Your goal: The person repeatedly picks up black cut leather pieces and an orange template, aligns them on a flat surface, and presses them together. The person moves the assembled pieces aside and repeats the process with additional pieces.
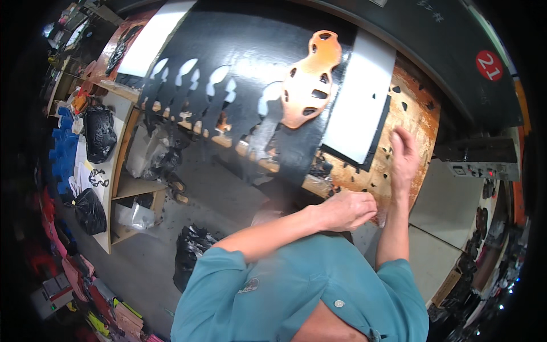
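Wooden board (420,121) bears dark scraps (404,106) near hands (348,210) (404,164): left curled, right looser, grips unclear.

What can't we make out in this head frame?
Head view:
Left hand: curled fingers hide whether it holds anything.
Right hand: too small and soft to tell whether it pinches anything.
Black sheet under orange plate: covered by the plate.
Floor bag: sleeve covers part; black plastic hides any contents.
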A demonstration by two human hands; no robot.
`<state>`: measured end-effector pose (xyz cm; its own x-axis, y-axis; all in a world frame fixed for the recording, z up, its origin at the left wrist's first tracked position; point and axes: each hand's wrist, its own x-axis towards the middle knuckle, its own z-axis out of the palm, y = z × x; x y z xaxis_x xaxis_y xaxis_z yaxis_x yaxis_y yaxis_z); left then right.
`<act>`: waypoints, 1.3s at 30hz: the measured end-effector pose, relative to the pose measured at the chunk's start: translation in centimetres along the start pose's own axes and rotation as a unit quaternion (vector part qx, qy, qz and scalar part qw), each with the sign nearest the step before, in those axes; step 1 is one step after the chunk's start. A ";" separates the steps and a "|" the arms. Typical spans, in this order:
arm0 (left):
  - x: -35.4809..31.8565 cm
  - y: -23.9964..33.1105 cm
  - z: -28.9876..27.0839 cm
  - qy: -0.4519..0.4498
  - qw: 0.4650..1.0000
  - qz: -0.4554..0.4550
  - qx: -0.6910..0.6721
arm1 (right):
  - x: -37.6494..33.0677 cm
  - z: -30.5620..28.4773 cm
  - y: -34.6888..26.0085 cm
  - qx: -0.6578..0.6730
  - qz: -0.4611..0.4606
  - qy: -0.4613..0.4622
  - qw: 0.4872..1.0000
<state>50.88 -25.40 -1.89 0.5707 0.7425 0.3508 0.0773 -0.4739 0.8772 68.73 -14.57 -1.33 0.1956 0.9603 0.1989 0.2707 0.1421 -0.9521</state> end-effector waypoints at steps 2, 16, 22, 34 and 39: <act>-2.4 0.8 -5.4 0.061 0.998 0.015 -0.011 | 0.4 5.8 -2.6 -0.051 -0.017 -0.094 0.994; -8.6 -5.8 -27.8 0.253 0.864 -0.196 0.390 | 1.1 22.7 -4.9 -0.376 -0.111 -0.067 0.917; -7.2 -14.1 -41.9 0.245 0.800 -0.216 0.503 | 1.6 22.4 -6.5 -0.381 -0.081 -0.070 0.919; -6.8 -21.3 -55.9 0.184 0.762 -0.234 0.575 | 1.7 23.4 -7.2 -0.390 -0.025 -0.045 0.919; -6.7 -19.8 -54.8 0.177 0.789 -0.233 0.540 | 1.6 22.7 -10.7 -0.055 0.119 -0.009 0.991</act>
<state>0.77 4.97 -3.67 0.0255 0.9503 0.3102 0.9723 -0.0958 0.2134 44.72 -9.11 3.88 0.2499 0.9677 -0.0323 0.3213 -0.1143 -0.9401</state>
